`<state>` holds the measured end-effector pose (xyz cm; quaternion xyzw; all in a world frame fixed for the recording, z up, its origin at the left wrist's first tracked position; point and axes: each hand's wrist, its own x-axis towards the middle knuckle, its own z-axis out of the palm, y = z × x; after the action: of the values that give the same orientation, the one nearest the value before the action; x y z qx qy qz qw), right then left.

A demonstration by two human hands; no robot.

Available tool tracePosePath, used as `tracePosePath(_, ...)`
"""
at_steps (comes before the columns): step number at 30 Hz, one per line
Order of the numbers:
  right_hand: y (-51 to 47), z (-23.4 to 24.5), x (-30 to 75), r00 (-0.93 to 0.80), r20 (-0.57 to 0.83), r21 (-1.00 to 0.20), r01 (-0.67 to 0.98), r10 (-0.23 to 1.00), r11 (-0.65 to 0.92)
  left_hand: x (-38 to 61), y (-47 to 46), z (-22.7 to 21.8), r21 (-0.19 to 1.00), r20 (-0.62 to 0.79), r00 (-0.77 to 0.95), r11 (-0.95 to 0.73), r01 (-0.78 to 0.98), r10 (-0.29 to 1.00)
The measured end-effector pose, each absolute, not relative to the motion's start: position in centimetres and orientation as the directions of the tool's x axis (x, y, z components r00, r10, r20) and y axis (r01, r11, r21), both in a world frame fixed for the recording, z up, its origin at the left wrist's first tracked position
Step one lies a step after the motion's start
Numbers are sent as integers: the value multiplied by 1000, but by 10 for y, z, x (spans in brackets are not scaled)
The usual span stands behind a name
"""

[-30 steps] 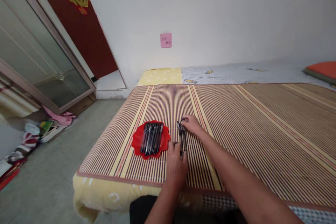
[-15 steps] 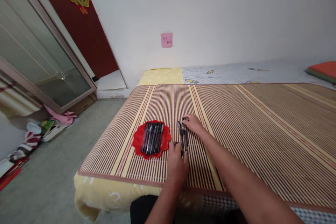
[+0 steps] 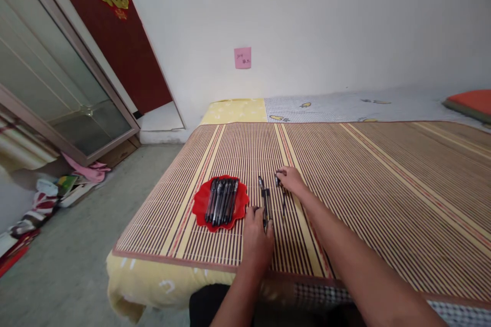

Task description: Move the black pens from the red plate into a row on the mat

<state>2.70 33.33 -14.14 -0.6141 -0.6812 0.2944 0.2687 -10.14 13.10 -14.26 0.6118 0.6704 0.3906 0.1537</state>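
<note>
My left hand (image 3: 258,235) rests on the mat just right of the red scalloped plate (image 3: 197,209). Its fingers are closed around the lower end of a black pen (image 3: 262,184) and a clear pen barrel (image 3: 269,207) lying alongside. To the right and a little farther off, my right hand (image 3: 292,180) pinches a dark pen piece (image 3: 277,180), perhaps the cap or tip end. A thin dark stick like a pen refill (image 3: 284,204) extends below that hand toward me. Several black capped pens (image 3: 221,202) lie side by side on the plate.
A striped bamboo mat (image 3: 364,204) covers the bed over a yellow and checked sheet (image 3: 233,110). On the wall is a pink note (image 3: 243,57). An orange cushion (image 3: 470,102) lies at the far right. Cloths and books (image 3: 67,186) are on the floor at left.
My right hand has moved right, drawing the dark piece and the thin refill-like stick away from the pen parts in my left hand. The left hand stays in place.
</note>
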Motion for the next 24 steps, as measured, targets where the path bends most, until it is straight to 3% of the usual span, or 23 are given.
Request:
tracePosePath(20, 322, -126, 0, -200, 38, -694, 700, 979, 170, -102, 133, -146, 702, 284, -195, -65, 709, 939)
tracePosePath(24, 296, -109, 38, -185, 165, -661, 708, 969, 248, -102, 134, -145, 709, 296, -199, -75, 701, 934)
